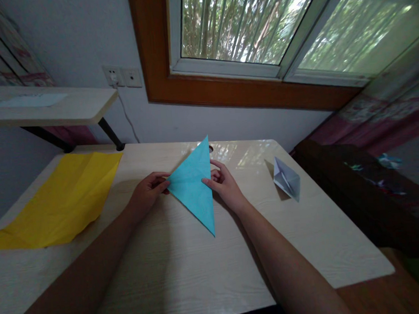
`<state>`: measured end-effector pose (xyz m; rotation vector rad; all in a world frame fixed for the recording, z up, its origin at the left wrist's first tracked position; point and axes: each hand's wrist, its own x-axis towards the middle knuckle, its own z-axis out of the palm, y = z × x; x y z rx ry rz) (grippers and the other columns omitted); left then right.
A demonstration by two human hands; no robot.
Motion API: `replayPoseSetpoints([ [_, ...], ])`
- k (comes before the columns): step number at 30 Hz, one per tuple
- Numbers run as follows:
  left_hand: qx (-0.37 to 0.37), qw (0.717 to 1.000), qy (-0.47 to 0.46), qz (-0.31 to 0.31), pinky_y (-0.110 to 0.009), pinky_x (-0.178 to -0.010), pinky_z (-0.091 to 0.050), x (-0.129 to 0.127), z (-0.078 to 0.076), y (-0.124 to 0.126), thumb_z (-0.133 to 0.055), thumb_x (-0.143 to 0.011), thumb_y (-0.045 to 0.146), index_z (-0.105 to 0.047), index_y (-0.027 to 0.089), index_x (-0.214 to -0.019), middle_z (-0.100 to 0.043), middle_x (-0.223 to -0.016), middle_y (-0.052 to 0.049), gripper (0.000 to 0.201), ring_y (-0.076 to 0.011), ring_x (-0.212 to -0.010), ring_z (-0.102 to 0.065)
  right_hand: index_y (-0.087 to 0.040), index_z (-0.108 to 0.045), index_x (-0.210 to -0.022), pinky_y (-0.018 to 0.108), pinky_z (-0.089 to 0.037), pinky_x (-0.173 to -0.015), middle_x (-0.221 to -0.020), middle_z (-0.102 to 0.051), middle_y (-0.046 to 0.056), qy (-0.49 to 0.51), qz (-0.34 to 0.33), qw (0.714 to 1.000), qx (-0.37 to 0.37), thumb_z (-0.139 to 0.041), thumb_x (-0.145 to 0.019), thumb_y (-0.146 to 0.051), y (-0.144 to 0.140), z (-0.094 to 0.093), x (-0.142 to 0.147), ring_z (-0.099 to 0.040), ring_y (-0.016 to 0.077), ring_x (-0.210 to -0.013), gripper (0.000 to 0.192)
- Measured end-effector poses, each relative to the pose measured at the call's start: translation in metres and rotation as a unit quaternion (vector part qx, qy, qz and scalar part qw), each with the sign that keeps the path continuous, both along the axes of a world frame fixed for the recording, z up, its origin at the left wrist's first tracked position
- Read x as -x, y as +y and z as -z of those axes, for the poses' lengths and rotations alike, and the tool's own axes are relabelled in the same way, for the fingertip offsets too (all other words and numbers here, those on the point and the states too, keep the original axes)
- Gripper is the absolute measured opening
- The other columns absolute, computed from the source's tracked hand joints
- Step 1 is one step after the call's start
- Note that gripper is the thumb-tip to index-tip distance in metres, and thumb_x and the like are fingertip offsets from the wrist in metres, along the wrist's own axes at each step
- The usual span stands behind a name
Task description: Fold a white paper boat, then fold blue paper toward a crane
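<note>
A light blue paper (194, 186), folded into a triangle, lies on the pale wooden table (174, 269) in front of me. My left hand (148, 191) pinches its left corner. At the triangle's right edge, my right hand (225, 184) holds the paper with fingertips on top of it. One point of the triangle aims away from me, another toward me.
A large yellow sheet (60, 198) lies flat at the table's left. A folded white paper boat (286, 179) sits to the right. A raised shelf (44, 108) stands at the back left, a wall socket (122, 77) and window (257, 24) behind. Dark furniture (370, 198) flanks the right edge.
</note>
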<state>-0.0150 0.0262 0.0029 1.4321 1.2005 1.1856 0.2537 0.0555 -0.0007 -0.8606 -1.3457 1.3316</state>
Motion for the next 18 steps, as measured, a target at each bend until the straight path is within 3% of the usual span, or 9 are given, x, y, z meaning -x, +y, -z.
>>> replayPoseSetpoints([
  [12, 0.010, 0.998, -0.001, 0.063, -0.030, -0.074, -0.054, 0.0010, 0.0032, -0.0014, -0.073, -0.083, 0.036, -0.060, 0.021, -0.123, -0.066, -0.080, 0.001, 0.045, -0.0156, -0.075, -0.065, -0.029, -0.059, -0.120, 0.029, -0.046, -0.066, -0.073, -0.063, -0.005, 0.005, 0.046, 0.999, -0.001, -0.083, -0.073, -0.039, 0.0038, 0.0010, -0.0027, -0.058, 0.0145, -0.069, 0.054],
  [18, 0.010, 0.998, -0.004, 0.070, -0.025, -0.066, -0.047, -0.0012, 0.0009, -0.0041, -0.074, -0.080, 0.031, -0.059, 0.021, -0.128, -0.061, -0.082, 0.002, 0.051, -0.0137, -0.074, -0.059, -0.027, -0.061, -0.109, 0.029, -0.045, -0.065, -0.072, -0.062, -0.005, -0.005, 0.014, 1.000, 0.005, -0.085, -0.072, -0.038, -0.0005, -0.0018, -0.0001, -0.057, 0.0138, -0.068, 0.045],
])
